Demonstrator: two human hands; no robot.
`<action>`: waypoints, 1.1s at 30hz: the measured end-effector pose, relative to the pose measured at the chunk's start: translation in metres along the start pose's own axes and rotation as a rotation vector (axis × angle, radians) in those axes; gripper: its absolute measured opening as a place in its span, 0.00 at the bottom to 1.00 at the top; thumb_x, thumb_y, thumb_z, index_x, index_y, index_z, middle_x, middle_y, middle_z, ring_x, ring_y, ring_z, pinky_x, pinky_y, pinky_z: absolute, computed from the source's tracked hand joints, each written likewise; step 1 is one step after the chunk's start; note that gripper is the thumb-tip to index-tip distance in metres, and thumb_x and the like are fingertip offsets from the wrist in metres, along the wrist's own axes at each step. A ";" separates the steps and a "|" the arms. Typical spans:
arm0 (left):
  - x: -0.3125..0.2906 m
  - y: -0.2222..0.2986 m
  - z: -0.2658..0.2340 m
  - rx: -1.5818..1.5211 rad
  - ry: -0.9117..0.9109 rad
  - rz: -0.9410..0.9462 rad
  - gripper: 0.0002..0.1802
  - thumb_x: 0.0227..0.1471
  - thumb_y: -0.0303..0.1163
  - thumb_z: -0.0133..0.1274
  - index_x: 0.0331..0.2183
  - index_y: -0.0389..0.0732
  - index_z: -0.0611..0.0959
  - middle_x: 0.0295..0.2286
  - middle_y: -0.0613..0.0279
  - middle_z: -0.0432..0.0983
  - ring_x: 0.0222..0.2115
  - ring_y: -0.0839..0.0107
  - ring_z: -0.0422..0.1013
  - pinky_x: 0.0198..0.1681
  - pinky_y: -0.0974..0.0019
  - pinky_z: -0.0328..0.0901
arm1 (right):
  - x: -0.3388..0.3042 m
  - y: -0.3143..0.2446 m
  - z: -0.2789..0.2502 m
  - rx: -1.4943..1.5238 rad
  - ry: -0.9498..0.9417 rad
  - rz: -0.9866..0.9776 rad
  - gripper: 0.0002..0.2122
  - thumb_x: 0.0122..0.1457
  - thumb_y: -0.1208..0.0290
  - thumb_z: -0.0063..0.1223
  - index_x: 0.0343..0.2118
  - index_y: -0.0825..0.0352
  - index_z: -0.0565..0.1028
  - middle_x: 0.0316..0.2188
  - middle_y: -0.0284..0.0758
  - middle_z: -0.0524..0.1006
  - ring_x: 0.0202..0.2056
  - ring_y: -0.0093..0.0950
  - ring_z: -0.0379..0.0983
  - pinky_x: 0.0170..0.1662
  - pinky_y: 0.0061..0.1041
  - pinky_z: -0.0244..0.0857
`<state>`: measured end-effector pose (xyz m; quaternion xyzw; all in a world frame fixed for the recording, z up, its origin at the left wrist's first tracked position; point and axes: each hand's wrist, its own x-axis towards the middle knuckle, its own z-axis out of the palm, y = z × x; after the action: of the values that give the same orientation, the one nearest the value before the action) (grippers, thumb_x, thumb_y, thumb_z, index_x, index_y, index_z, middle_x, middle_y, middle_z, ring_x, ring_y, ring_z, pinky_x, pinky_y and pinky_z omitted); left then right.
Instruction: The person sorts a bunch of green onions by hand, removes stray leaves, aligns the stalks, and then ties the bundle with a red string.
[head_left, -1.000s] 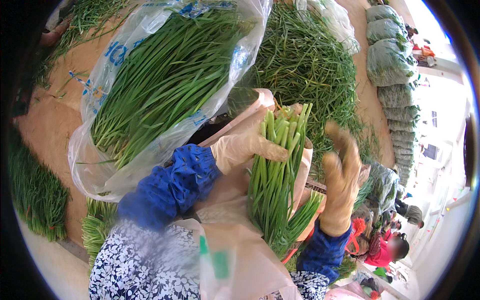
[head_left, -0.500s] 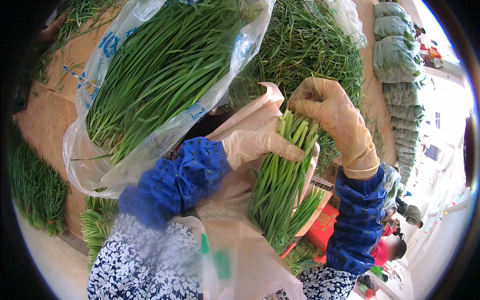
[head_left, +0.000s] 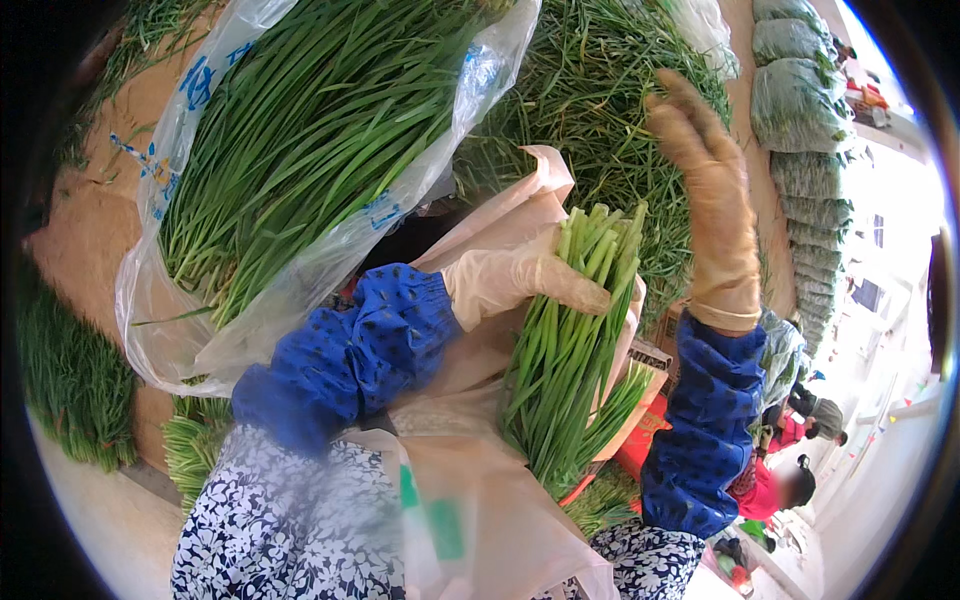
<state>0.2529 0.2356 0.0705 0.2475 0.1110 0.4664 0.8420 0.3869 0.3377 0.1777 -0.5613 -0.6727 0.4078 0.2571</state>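
Observation:
A bunch of green garlic chives (head_left: 570, 350) stands with its pale cut ends up over my lap, and my left hand (head_left: 525, 283) in a cream rubber glove is wrapped around its upper part. My right hand (head_left: 705, 185), gloved the same way, is raised to the right, above the loose pile of green leaves (head_left: 600, 110). Its fingers are stretched out and slightly blurred, with nothing in them. Beneath the bunch lies a translucent pinkish plastic sheet (head_left: 470, 480) across my lap.
A clear plastic bag (head_left: 150, 310) full of long chives (head_left: 320, 150) lies at the upper left. Tied bundles (head_left: 75, 370) stand at the far left. Filled bags (head_left: 800, 105) line the right side, where people (head_left: 790, 480) sit farther back. A red box (head_left: 640, 445) stands by my right forearm.
My right hand has left the cut ends of the chives, moving up and right while its fingers opened out. My left hand keeps its hold on the bunch.

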 end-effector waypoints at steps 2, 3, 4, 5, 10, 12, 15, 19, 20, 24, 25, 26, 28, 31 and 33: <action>0.001 -0.001 0.000 -0.005 0.005 0.000 0.33 0.42 0.31 0.67 0.52 0.34 0.77 0.40 0.60 0.80 0.44 0.67 0.75 0.53 0.64 0.67 | -0.011 -0.013 -0.012 0.177 -0.215 0.025 0.23 0.58 0.71 0.62 0.56 0.70 0.73 0.49 0.41 0.78 0.49 0.29 0.75 0.55 0.27 0.68; 0.001 -0.001 0.000 -0.012 0.003 -0.003 0.34 0.42 0.30 0.67 0.52 0.34 0.76 0.40 0.60 0.80 0.44 0.67 0.75 0.53 0.64 0.67 | -0.017 -0.015 -0.011 0.047 -0.354 -0.028 0.22 0.58 0.71 0.61 0.56 0.70 0.73 0.50 0.42 0.77 0.50 0.30 0.74 0.56 0.28 0.67; 0.001 -0.003 0.000 -0.015 0.002 -0.006 0.34 0.42 0.30 0.67 0.53 0.34 0.76 0.40 0.60 0.80 0.45 0.67 0.75 0.53 0.64 0.67 | -0.022 -0.017 -0.012 -0.114 -0.436 -0.117 0.22 0.58 0.71 0.60 0.56 0.70 0.73 0.51 0.43 0.77 0.51 0.32 0.74 0.56 0.29 0.67; 0.000 -0.004 0.000 -0.024 0.003 -0.005 0.34 0.42 0.30 0.67 0.53 0.34 0.76 0.40 0.60 0.80 0.45 0.67 0.75 0.53 0.64 0.67 | -0.025 -0.016 -0.010 -0.253 -0.477 -0.223 0.22 0.58 0.71 0.59 0.56 0.70 0.73 0.52 0.43 0.76 0.52 0.33 0.73 0.57 0.30 0.66; -0.003 -0.011 0.004 0.007 0.024 0.100 0.36 0.43 0.29 0.66 0.55 0.34 0.74 0.41 0.60 0.80 0.45 0.67 0.75 0.53 0.64 0.67 | -0.041 0.004 -0.008 -0.510 -0.553 -0.675 0.22 0.57 0.71 0.56 0.55 0.70 0.73 0.57 0.47 0.73 0.57 0.40 0.70 0.61 0.34 0.63; -0.003 -0.011 0.004 -0.055 0.010 0.025 0.36 0.43 0.28 0.66 0.55 0.34 0.74 0.41 0.60 0.79 0.46 0.67 0.75 0.54 0.64 0.66 | -0.046 0.014 -0.010 -0.473 -0.340 -0.571 0.22 0.58 0.71 0.55 0.56 0.70 0.73 0.59 0.48 0.71 0.58 0.42 0.69 0.62 0.35 0.62; -0.007 -0.007 0.002 -0.047 0.030 -0.116 0.44 0.43 0.30 0.64 0.62 0.34 0.68 0.47 0.55 0.77 0.55 0.65 0.70 0.61 0.60 0.62 | -0.070 0.021 -0.020 -0.320 -0.006 -0.467 0.25 0.59 0.71 0.55 0.60 0.70 0.67 0.60 0.47 0.70 0.60 0.42 0.67 0.63 0.35 0.61; -0.006 -0.005 0.003 -0.048 0.047 -0.060 0.40 0.45 0.28 0.62 0.60 0.40 0.67 0.51 0.55 0.73 0.52 0.64 0.70 0.59 0.60 0.64 | -0.140 0.032 -0.009 0.201 -0.108 -0.248 0.39 0.54 0.70 0.63 0.67 0.70 0.55 0.60 0.49 0.67 0.60 0.43 0.65 0.64 0.37 0.59; -0.005 -0.005 0.003 0.034 0.095 -0.058 0.39 0.46 0.28 0.62 0.59 0.41 0.67 0.51 0.55 0.73 0.52 0.65 0.70 0.59 0.61 0.64 | -0.155 0.037 0.000 -0.166 -0.050 -0.266 0.43 0.50 0.69 0.66 0.67 0.73 0.53 0.60 0.52 0.66 0.59 0.46 0.65 0.63 0.39 0.59; -0.006 -0.007 0.008 0.224 0.142 -0.016 0.41 0.46 0.32 0.64 0.61 0.43 0.66 0.51 0.59 0.71 0.52 0.68 0.69 0.59 0.63 0.63 | -0.190 0.048 0.045 -0.468 0.026 -0.124 0.56 0.38 0.66 0.76 0.67 0.81 0.48 0.58 0.59 0.63 0.55 0.55 0.65 0.61 0.44 0.60; -0.009 -0.007 0.010 0.223 0.144 -0.005 0.42 0.46 0.33 0.65 0.61 0.43 0.66 0.51 0.60 0.71 0.52 0.68 0.68 0.59 0.64 0.62 | -0.194 0.045 0.055 -0.471 0.070 -0.051 0.56 0.38 0.66 0.75 0.67 0.81 0.48 0.58 0.60 0.63 0.55 0.57 0.65 0.60 0.45 0.60; -0.012 -0.006 0.013 0.227 0.191 -0.021 0.43 0.46 0.34 0.65 0.62 0.43 0.65 0.51 0.61 0.71 0.53 0.69 0.68 0.59 0.64 0.62 | -0.195 0.043 0.063 -0.446 0.068 0.023 0.56 0.39 0.65 0.75 0.67 0.81 0.48 0.59 0.61 0.62 0.55 0.57 0.65 0.60 0.45 0.60; -0.017 -0.008 0.019 0.337 0.258 -0.028 0.46 0.46 0.33 0.66 0.64 0.40 0.64 0.51 0.60 0.72 0.52 0.69 0.69 0.58 0.64 0.63 | -0.196 0.040 0.072 -0.453 0.097 -0.104 0.55 0.42 0.63 0.73 0.67 0.81 0.47 0.61 0.65 0.59 0.58 0.58 0.63 0.60 0.45 0.60; -0.012 -0.011 0.029 0.133 0.353 -0.042 0.37 0.48 0.21 0.63 0.59 0.38 0.68 0.40 0.59 0.78 0.41 0.67 0.76 0.50 0.64 0.71 | -0.201 0.040 0.070 -0.402 0.107 -0.124 0.55 0.49 0.56 0.69 0.68 0.82 0.42 0.64 0.62 0.57 0.63 0.57 0.56 0.67 0.46 0.51; -0.005 -0.008 0.038 0.110 0.335 -0.018 0.36 0.51 0.20 0.59 0.60 0.36 0.65 0.36 0.57 0.79 0.37 0.65 0.78 0.47 0.63 0.72 | -0.209 0.040 0.061 -0.331 0.077 -0.196 0.59 0.44 0.53 0.71 0.68 0.82 0.41 0.65 0.63 0.53 0.64 0.59 0.55 0.66 0.48 0.52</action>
<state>0.2715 0.2163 0.0982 0.2109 0.2774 0.4869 0.8010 0.4095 0.1212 0.1345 -0.5429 -0.7717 0.2429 0.2252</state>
